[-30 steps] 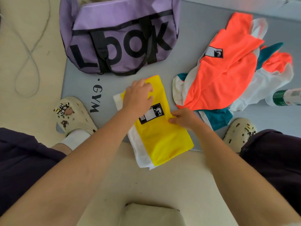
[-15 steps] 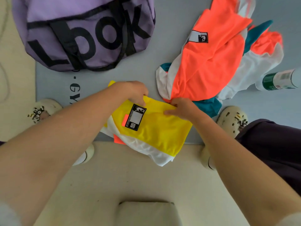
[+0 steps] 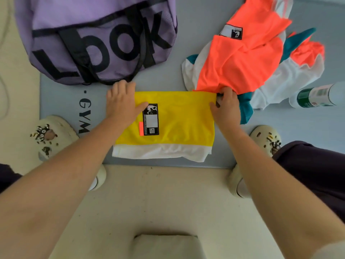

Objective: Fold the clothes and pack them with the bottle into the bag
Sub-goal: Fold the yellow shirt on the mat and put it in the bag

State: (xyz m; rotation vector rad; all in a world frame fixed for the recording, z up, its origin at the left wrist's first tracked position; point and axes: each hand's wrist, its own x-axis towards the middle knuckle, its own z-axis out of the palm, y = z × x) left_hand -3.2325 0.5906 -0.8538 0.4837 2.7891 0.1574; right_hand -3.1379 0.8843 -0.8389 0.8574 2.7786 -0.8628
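A folded yellow and white garment [image 3: 179, 124] with a black label lies flat on the grey mat [image 3: 61, 101] in front of me. My left hand [image 3: 122, 101] lies flat on its left end, fingers straight. At its upper right corner my right hand [image 3: 225, 107] pinches the fabric edge. The purple bag [image 3: 97, 38] with black lettering stands at the back left. An unfolded orange, white and teal garment pile [image 3: 242, 60] lies at the back right. A bottle [image 3: 315, 96] with a green label lies on its side at the right edge.
My two feet in cream clogs [image 3: 52, 135] [image 3: 265, 139] stand at either side of the garment. The mat's front edge runs just below the garment, with beige floor [image 3: 168, 199] beyond. A pale cushion [image 3: 166, 245] sits at the bottom centre.
The yellow garment was turned from a slanted position to lie straight across the mat. My left hand went from gripping its top edge to lying flat on its left end.
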